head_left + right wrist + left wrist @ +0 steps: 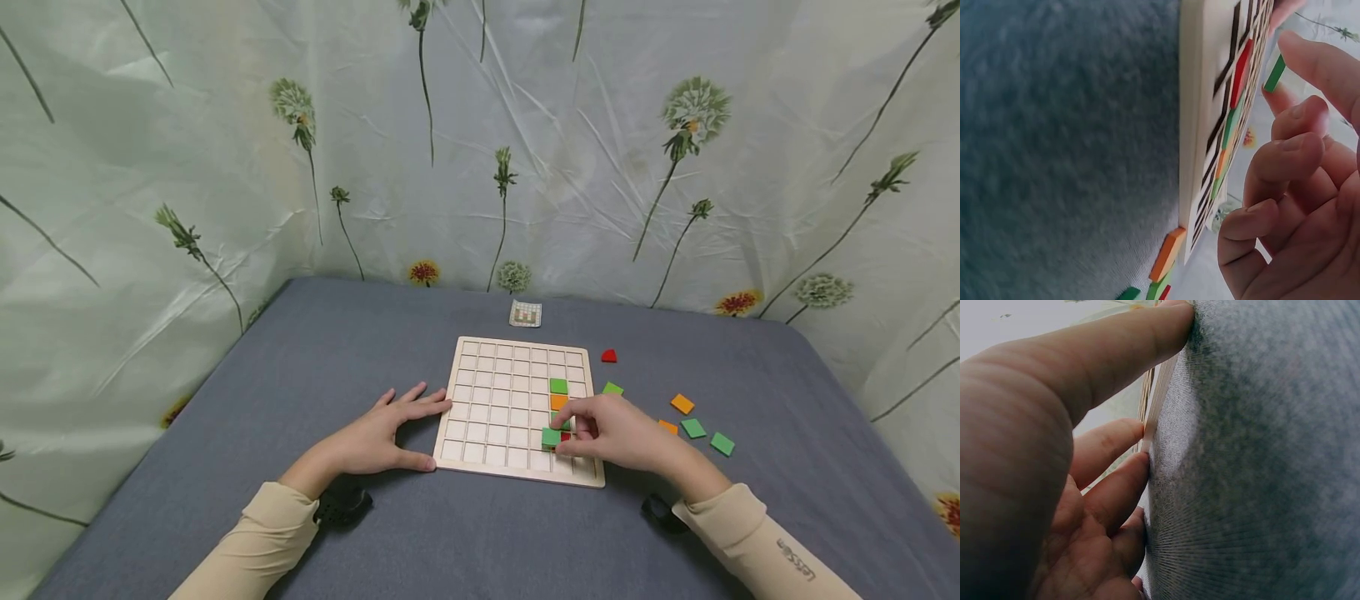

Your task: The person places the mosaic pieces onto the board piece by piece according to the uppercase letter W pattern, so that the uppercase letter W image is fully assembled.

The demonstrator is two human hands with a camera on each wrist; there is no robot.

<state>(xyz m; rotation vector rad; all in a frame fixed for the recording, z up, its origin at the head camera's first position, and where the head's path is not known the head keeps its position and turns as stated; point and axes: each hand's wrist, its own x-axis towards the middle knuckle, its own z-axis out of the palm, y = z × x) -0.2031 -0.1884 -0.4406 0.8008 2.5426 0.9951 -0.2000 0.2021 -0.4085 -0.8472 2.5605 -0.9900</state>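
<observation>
Since the right hand [621, 431] has its thumb and index finger clamped on the edges of a small square green tile [551, 437], held just above the pale wooden grid board [474, 452] at the lower centre of the frame, a tilted release could leave that tile propped across a divider. The curled other fingers might knock the flat red tile [1242, 73] near it askew. The left hand [375, 437], fingers spread apart, touches the board's left edge; an uneven push there could slide the board over the grey cloth-covered bench [315, 358], shifting the cells beneath the tile.
</observation>
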